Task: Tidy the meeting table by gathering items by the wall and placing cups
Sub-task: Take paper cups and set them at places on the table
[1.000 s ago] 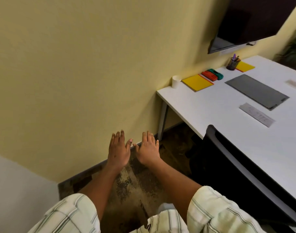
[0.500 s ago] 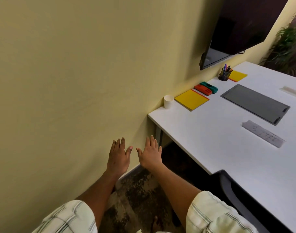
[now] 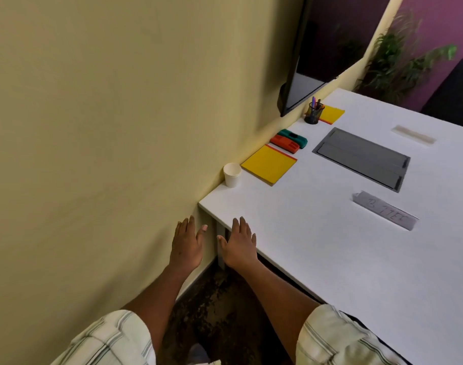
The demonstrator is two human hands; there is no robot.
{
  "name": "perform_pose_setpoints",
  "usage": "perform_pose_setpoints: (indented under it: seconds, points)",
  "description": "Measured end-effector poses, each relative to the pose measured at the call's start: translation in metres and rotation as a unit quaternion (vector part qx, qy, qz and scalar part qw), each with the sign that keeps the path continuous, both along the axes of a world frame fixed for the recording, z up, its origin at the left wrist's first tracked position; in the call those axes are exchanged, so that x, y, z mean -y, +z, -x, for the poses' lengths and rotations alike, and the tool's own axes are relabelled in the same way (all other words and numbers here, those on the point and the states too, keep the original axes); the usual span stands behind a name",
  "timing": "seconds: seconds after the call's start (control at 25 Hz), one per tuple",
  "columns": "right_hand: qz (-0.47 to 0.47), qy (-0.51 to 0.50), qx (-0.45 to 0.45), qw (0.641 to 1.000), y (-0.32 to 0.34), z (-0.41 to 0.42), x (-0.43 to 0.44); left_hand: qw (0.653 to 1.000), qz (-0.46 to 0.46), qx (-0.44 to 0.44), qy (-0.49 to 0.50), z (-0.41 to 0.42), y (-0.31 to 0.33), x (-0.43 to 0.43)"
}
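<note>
Left hand [image 3: 186, 246] and right hand [image 3: 240, 245] flat, fingers spread, holding nothing — poised near white table [image 3: 317, 272] corner. Stack of white paper cups [image 3: 232, 174], yellow notepad [image 3: 268, 164], red and green erasers [image 3: 289, 140] already by wall; gathering looks done — cup placing apparently left.

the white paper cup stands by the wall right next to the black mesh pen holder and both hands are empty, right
Not quite. The head view shows the white paper cup by the wall next to the large yellow notepad; the black mesh pen holder stands farther along. The left hand and right hand are empty.
</note>
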State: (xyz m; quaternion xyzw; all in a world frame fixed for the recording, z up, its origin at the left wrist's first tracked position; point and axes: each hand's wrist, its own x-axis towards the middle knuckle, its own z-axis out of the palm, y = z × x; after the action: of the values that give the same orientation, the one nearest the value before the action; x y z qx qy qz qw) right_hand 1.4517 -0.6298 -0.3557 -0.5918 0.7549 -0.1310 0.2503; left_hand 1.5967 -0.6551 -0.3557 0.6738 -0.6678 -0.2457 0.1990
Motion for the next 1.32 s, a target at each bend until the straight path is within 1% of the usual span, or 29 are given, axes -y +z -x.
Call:
perform_pose_setpoints:
  seconds: [0.2,0.32,0.48,0.64,0.88,1.08,1.32]
  points:
    - [0.009,-0.086,-0.004,0.996,0.004,0.024,0.071,0.996,0.017,-0.03,-0.08,0.022,0.009,0.086]
    - [0.024,-0.134,0.003,0.991,0.016,0.029,0.117,0.994,-0.008,-0.056,-0.088,0.024,0.016,0.137]
    - [0.025,-0.169,0.011,0.985,0.018,0.03,0.155,0.992,-0.026,-0.058,-0.113,0.027,0.012,0.177]
    - [0.011,-0.163,0.018,0.986,0.006,0.031,0.187,0.988,-0.039,-0.031,-0.148,0.033,0.0,0.203]
    - [0.0,-0.143,0.037,0.989,-0.002,0.049,0.236,0.979,-0.108,-0.006,-0.172,0.055,-0.011,0.231]
    - [-0.017,-0.077,0.029,0.997,-0.014,0.063,0.267,0.976,-0.178,-0.013,-0.129,0.071,-0.022,0.247]
    - [-0.022,-0.032,0.026,0.999,-0.024,0.071,0.285,0.98,-0.179,-0.009,-0.09,0.081,-0.026,0.253]
